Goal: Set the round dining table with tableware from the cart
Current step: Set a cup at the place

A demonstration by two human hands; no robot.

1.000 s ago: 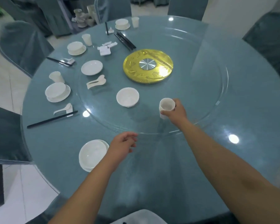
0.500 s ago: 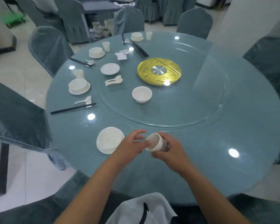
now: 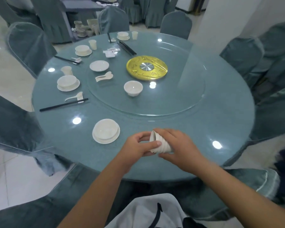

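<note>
**White stack of cups gripped between both hands**

White ribbed cups (image 3: 160, 144), nested in a short stack, lie on their side above the near edge of the round table (image 3: 220, 129). The right hand (image 3: 179, 148) wraps the stack from the right, fingers over the top and thumb below. The left hand (image 3: 138, 146) pinches the open-mouthed end, thumb across the outermost cup. Just left of the left hand sits a bowl on a plate (image 3: 106, 131). Beyond both hands, on the glass turntable (image 3: 179, 104), stands a single bowl (image 3: 133, 88).
</note>
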